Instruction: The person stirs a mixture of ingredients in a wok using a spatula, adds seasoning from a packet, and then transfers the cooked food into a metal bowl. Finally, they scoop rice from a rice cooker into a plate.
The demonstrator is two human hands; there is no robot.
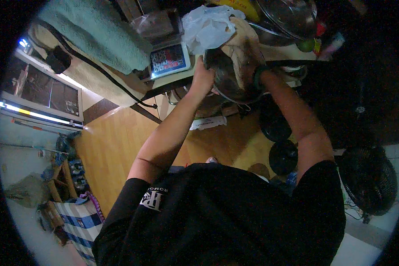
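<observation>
My left hand (pixel 204 78) grips the near left rim of a round metal bowl (pixel 221 71), its thumb lying along the edge. A beige cloth (pixel 241 33) hangs over the far side and droops into the bowl. My right hand (pixel 252 65) is at the bowl's right side against the cloth, deep in shadow. Its fingers are hidden, so its hold is unclear. A green band (pixel 257 76) circles that wrist. Just beyond the bowl lies a crumpled white plastic bag (pixel 207 28).
Left of the bowl is a white-framed keypad panel (pixel 169 61). A pale green towel (pixel 96 33) and a black cord (pixel 96 68) lie farther left. A large metal lid or bowl (pixel 289 16) stands back right. A black fan (pixel 369 179) is at right, above the floor.
</observation>
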